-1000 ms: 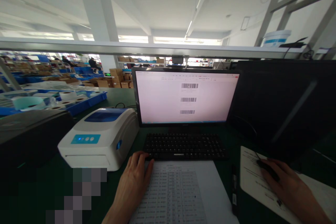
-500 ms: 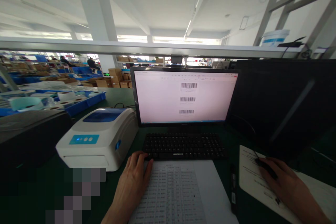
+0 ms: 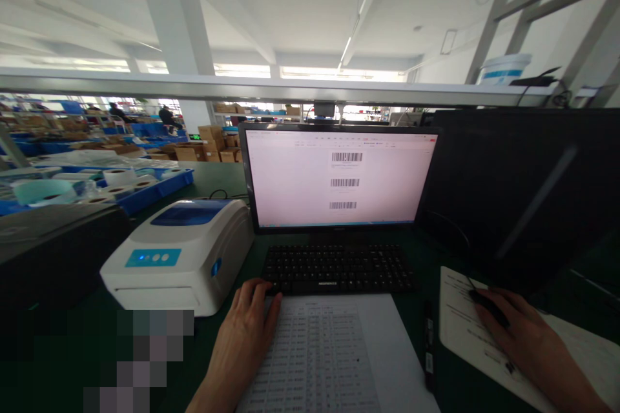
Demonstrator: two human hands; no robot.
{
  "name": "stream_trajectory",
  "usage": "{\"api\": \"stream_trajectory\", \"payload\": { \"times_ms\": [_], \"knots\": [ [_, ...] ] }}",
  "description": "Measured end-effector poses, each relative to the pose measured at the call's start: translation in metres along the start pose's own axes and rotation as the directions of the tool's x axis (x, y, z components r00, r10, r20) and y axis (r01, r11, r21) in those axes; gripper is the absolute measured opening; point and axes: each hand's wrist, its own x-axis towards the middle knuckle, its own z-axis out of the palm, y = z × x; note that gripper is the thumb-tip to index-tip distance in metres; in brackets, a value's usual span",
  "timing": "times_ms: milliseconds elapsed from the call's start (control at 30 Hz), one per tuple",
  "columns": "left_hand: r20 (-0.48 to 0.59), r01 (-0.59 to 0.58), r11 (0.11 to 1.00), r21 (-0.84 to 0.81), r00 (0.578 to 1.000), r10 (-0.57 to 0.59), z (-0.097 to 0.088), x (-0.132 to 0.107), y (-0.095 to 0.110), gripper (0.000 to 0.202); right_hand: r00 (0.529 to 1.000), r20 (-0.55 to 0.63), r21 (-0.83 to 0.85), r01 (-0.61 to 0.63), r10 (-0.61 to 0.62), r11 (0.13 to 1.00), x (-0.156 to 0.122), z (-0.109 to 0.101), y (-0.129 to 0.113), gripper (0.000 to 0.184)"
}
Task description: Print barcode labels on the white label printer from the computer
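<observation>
My left hand (image 3: 249, 326) rests at the lower left corner of the black keyboard (image 3: 334, 268), fingers extended, the thumb lying by the edge of a printed sheet (image 3: 314, 348). Its fingertips touch the keyboard's corner. My right hand (image 3: 526, 335) is wrapped over a black computer mouse (image 3: 490, 307), which sits on a pale printed sheet (image 3: 455, 316). Behind the keyboard, the monitor (image 3: 290, 181) displays three barcodes in a column. A black marker pen (image 3: 429, 348) lies between the two sheets.
A white label printer (image 3: 179, 258) with a lit blue light stands left of the keyboard. Beyond it is a blue tray (image 3: 167, 188) with several rolls. A large dark screen (image 3: 523, 187) stands at right. A shelf (image 3: 271, 89) spans above the monitor, bearing a white tub (image 3: 504, 70).
The view has shifted very slightly. Both hands keep their places, and the barcodes on the monitor look the same.
</observation>
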Motion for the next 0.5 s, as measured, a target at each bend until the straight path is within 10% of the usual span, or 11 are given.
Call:
{"api": "stream_trajectory", "payload": {
  "times_ms": [500],
  "knots": [
    [0.009,0.008,1.0,0.001,1.0,-0.008,-0.001,0.001,0.001,0.03,1.0,-0.016,-0.04,-0.019,0.018,0.999,-0.001,-0.005,-0.013,0.071]
  ]
}}
